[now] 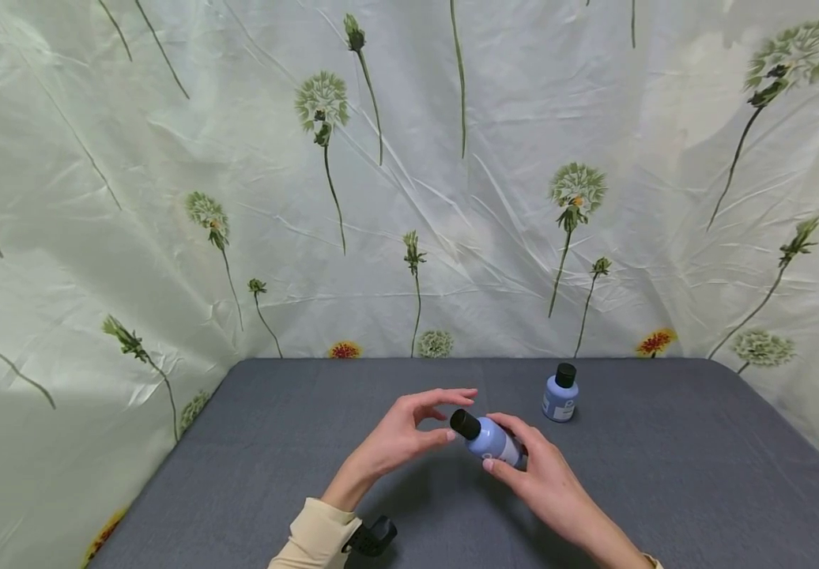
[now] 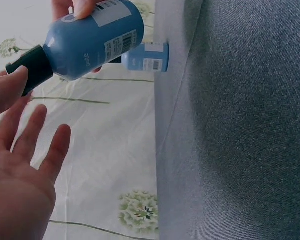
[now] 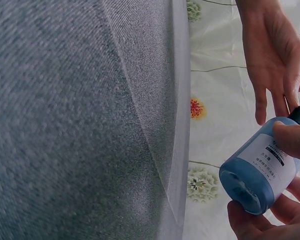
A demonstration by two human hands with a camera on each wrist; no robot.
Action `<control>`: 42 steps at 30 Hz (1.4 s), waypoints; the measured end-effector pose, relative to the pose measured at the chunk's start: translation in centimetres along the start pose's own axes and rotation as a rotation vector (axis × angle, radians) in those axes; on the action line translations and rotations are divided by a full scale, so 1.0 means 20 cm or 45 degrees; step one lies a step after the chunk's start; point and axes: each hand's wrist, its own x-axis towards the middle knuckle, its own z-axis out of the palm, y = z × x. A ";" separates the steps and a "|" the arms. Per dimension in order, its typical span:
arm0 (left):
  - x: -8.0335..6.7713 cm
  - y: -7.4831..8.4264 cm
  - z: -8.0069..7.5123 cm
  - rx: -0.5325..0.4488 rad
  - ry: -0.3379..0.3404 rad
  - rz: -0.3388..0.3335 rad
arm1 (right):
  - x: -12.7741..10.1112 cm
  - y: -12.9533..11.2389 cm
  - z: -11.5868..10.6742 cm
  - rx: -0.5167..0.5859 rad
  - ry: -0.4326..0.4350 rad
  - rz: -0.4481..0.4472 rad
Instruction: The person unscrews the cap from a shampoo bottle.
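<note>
1. The right hand (image 1: 548, 478) holds a blue bottle (image 1: 496, 442), with fingers along one side and the thumb on the other; the grip is as wide as the bottle's body.
2. The bottle is in the air above the grey table (image 1: 274, 450), near the middle of the head view and between the two hands. It is tilted, with its black cap (image 1: 465, 424) pointing up and toward the left hand (image 1: 398, 435).
3. The left hand grips nothing that can be seen. Its fingers are spread and fairly straight, with a wide gap between thumb and forefinger, right by the cap. In the left wrist view the thumb overlaps the cap; whether it touches, I cannot tell.
4. A white label (image 3: 267, 162) with dark print wraps the bottle's body, and the right wrist view also shows its base.
5. A second bottle (image 1: 560, 401), also blue with a black cap, stands upright on the table, beyond the right hand and apart from it.
6. A pale sleeve (image 1: 313, 533) and a black strap (image 1: 363, 541) show at the left wrist.
7. Behind the table hangs a pale cloth (image 1: 481, 213) printed with dandelions.
</note>
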 end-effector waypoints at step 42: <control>0.00 0.01 0.01 0.073 -0.037 -0.089 | 0.00 0.00 0.01 -0.004 -0.002 0.006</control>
